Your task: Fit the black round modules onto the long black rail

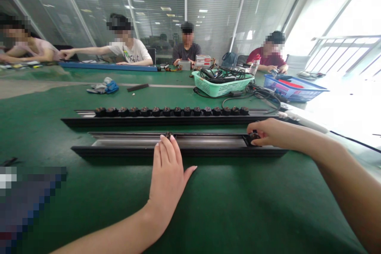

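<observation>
A long black metal rail with a silvery inner channel lies across the table in front of me. My left hand rests over its middle, fingers stretched out and thumb apart. The fingertips touch or nearly touch a small black block in the channel, mostly hidden behind them. At the rail's right end, my right hand pinches another small black block between thumb and fingers, with the block sitting in the channel. Behind lies a second black rail holding a row of several similar blocks.
Beyond the rails stand a green basket of cables and a blue basket. Blue and grey gloves and a dark strip lie further left. Several people sit along the far edge of the green table.
</observation>
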The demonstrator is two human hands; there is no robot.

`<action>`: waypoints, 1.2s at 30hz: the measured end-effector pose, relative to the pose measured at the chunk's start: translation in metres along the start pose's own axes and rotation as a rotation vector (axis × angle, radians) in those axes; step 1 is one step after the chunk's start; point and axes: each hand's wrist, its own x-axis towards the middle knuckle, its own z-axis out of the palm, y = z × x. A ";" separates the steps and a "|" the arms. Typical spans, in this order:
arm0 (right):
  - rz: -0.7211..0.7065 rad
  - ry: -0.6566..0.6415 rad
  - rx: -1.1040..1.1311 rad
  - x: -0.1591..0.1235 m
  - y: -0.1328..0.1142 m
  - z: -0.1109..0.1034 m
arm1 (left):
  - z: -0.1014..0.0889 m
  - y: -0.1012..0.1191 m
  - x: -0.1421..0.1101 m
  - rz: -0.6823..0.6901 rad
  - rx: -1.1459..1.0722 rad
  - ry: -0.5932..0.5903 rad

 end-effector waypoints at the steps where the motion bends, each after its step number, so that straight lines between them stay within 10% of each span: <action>1: 0.005 -0.001 -0.001 0.000 0.000 0.000 | 0.000 0.000 0.000 -0.002 -0.006 0.001; 36: 0.051 0.043 -0.041 -0.002 0.002 0.009 | -0.003 0.000 0.000 0.015 0.011 -0.020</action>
